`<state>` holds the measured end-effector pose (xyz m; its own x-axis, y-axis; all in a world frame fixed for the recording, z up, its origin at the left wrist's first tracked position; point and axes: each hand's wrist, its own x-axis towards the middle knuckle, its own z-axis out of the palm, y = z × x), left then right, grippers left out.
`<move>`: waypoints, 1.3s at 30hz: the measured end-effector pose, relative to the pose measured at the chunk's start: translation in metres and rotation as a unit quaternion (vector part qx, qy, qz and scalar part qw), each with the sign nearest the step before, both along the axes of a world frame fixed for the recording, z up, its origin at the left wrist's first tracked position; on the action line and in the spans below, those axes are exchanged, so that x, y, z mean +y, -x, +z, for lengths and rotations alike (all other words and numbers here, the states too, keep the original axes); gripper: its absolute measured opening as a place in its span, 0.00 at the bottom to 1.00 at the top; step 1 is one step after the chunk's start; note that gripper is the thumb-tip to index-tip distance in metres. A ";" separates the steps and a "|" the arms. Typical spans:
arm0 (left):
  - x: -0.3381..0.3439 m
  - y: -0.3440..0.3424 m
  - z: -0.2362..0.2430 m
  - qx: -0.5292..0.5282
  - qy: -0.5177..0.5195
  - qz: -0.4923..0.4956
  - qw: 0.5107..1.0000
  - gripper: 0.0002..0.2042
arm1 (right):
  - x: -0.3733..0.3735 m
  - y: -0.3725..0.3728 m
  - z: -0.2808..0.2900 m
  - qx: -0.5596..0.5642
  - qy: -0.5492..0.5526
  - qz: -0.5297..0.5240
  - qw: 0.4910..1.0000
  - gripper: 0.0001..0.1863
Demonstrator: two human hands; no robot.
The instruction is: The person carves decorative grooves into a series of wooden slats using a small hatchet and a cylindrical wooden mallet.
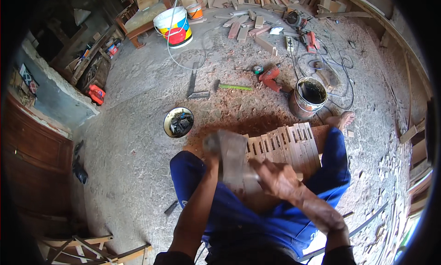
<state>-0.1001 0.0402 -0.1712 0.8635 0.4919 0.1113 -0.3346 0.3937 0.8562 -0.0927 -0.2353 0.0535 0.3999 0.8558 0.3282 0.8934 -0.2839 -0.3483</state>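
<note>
Can make out only a blurred mallet (pixel 234 156), masking the left end of the slotted wood row (pixel 295 151); cannot tell the grip of the left hand (pixel 213 157), partly hidden left of the row. See the right hand (pixel 278 178) curled around the mallet's handle, on the row's near side.

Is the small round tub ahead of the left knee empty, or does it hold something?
Not empty: dark pieces lie inside the tub; what they are, I cannot tell.
</note>
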 end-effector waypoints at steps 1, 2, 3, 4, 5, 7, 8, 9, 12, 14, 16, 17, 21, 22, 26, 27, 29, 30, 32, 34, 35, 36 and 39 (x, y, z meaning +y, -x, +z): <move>-0.016 -0.022 0.017 -0.005 -0.020 -0.019 1.000 0.10 | -0.003 -0.006 -0.016 0.042 -0.051 -0.051 0.997 0.30; -0.022 -0.034 0.042 -0.010 -0.050 -0.024 0.998 0.10 | -0.001 -0.010 -0.028 0.084 -0.109 -0.088 0.987 0.29; -0.053 -0.043 0.084 -0.019 -0.210 0.004 0.977 0.09 | -0.009 -0.015 -0.028 0.216 -0.129 -0.127 0.960 0.31; -0.062 -0.044 0.108 -0.018 -0.314 0.023 0.949 0.08 | -0.009 -0.019 -0.018 0.343 -0.153 -0.147 0.915 0.32; -0.074 -0.047 0.130 -0.022 -0.408 0.048 0.911 0.08 | -0.013 -0.021 -0.017 0.377 -0.187 -0.174 0.891 0.32; -0.077 -0.048 0.140 -0.005 -0.482 0.044 0.875 0.08 | -0.014 -0.024 -0.015 0.440 -0.262 -0.214 0.832 0.32; -0.075 -0.043 0.135 0.004 -0.485 0.060 0.872 0.08 | -0.013 -0.020 -0.006 0.203 -0.231 -0.229 0.924 0.31; -0.072 -0.033 0.125 0.013 -0.488 0.075 0.870 0.08 | -0.016 -0.019 -0.010 0.175 -0.226 -0.217 0.933 0.32; -0.074 -0.013 0.090 0.002 -0.369 0.057 0.928 0.09 | -0.034 -0.017 -0.013 0.044 -0.171 -0.172 0.969 0.35; -0.061 -0.006 0.036 0.048 -0.212 -0.016 0.976 0.10 | -0.039 -0.007 -0.011 -0.081 -0.087 -0.121 0.986 0.36; -0.072 -0.009 0.049 0.020 -0.195 -0.071 0.978 0.12 | -0.048 -0.008 -0.017 -0.150 -0.107 -0.064 0.981 0.25; -0.072 -0.007 0.053 0.010 -0.182 -0.083 0.980 0.14 | -0.043 -0.003 -0.029 -0.168 -0.074 -0.071 0.980 0.25; -0.072 0.011 0.022 0.046 -0.136 -0.072 0.987 0.12 | -0.015 0.020 -0.030 -0.066 0.139 -0.080 0.985 0.30; -0.079 0.009 0.049 0.027 -0.231 -0.038 0.972 0.12 | -0.014 0.017 -0.023 -0.022 0.173 -0.080 0.981 0.31; -0.079 -0.039 0.134 -0.025 -0.429 0.054 0.902 0.12 | -0.011 0.000 0.027 0.065 0.145 -0.080 0.984 0.30; -0.052 -0.055 0.134 0.042 -0.405 0.038 0.912 0.11 | 0.001 -0.012 0.018 0.098 0.130 -0.052 0.985 0.33; -0.023 -0.085 0.123 0.122 -0.346 0.014 0.930 0.11 | 0.015 -0.023 0.042 0.087 0.093 -0.088 0.988 0.35; -0.026 -0.085 0.111 0.105 -0.394 0.040 0.912 0.11 | 0.019 -0.027 0.051 0.078 0.073 -0.110 0.988 0.35; -0.052 -0.075 0.088 0.009 -0.554 0.137 0.821 0.11 | 0.016 -0.040 0.039 0.050 0.104 -0.135 0.984 0.38; -0.057 -0.069 0.077 -0.009 -0.447 0.159 0.880 0.14 | 0.021 -0.054 0.020 0.033 0.212 -0.131 0.968 0.38; -0.053 -0.074 0.075 -0.027 -0.396 0.145 0.906 0.16 | 0.026 -0.059 0.018 0.063 0.200 -0.129 0.969 0.38; -0.051 -0.070 0.071 -0.040 -0.344 0.127 0.929 0.18 | 0.027 -0.064 0.020 0.079 0.188 -0.115 0.972 0.38; -0.041 -0.095 0.091 0.079 -0.259 0.111 0.956 0.15 | 0.037 -0.083 0.047 0.104 0.163 -0.089 0.977 0.36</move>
<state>-0.0051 -0.0005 -0.0804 0.7700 0.5801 0.2655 -0.2103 -0.1621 0.9641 -0.0100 -0.1984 0.1005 0.5803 0.8126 -0.0541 0.7399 -0.5539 -0.3817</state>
